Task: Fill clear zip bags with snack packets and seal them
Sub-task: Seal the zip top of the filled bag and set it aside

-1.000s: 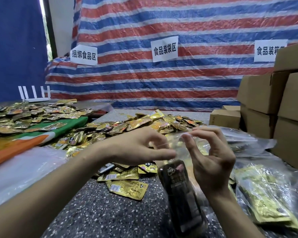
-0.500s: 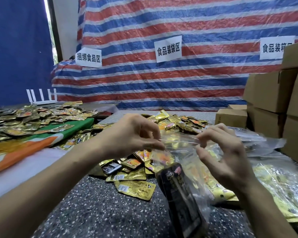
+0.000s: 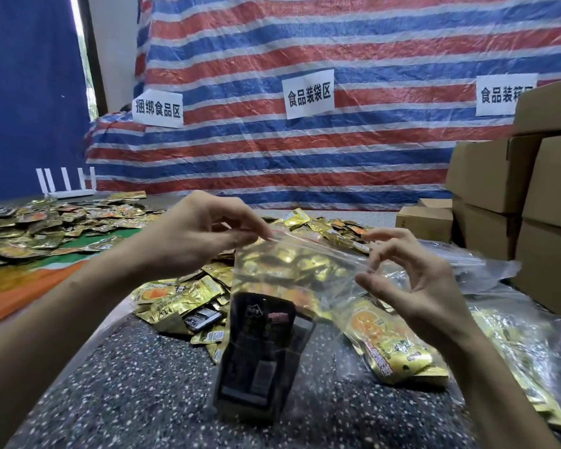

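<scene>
Since the earlier frame my hands have drawn apart, and the mouth of the zip bag (image 3: 282,280) is now stretched into a straight line between them. The left hand (image 3: 201,236) pinches the top left corner between thumb and forefinger. The right hand (image 3: 415,283) appears to pinch the right end of the strip with its thumb and curled forefinger, other fingers fanned. The bag hangs above the speckled table (image 3: 136,384), with the dark snack packets (image 3: 256,348) sagging at its bottom.

Assessment: thin film, soft and slippery; light load, bottom-heavy. I judge the stiffer zip strip the only sound hold, since the film below would slide or crumple. Loose gold packets (image 3: 182,296) lie behind.
</scene>
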A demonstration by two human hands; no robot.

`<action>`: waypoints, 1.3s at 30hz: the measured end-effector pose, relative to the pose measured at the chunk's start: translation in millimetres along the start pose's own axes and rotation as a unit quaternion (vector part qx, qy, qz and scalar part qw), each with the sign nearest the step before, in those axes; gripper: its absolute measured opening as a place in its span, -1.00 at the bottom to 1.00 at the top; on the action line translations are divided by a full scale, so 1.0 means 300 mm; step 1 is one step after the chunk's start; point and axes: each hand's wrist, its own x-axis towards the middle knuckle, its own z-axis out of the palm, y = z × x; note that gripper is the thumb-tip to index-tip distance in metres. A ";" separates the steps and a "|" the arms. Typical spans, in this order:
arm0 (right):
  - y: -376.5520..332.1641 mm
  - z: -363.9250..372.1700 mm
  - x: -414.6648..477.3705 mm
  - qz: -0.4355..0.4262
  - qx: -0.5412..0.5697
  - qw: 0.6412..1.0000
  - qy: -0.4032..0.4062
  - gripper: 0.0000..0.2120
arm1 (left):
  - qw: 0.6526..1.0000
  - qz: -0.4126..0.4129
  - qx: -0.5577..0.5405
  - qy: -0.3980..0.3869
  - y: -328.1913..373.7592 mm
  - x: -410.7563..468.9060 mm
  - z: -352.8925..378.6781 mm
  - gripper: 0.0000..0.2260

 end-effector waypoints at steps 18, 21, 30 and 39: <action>-0.181 -0.075 0.062 0.063 0.025 0.991 -0.112 -0.81 | 0.970 -0.153 -0.105 0.154 -0.016 -0.083 -0.021 -0.77; -0.205 -0.088 0.071 0.067 -0.023 0.989 -0.132 -0.83 | 0.972 -0.174 -0.074 0.142 -0.005 -0.090 -0.031 -0.79; -0.267 -0.059 0.089 0.035 -0.105 0.989 -0.097 -0.75 | 0.988 -0.136 0.056 0.040 0.037 -0.096 -0.093 -0.94; -0.339 -0.055 0.084 0.064 -0.222 0.955 -0.189 -0.71 | 0.985 -0.072 0.118 0.105 0.037 -0.123 -0.002 -0.85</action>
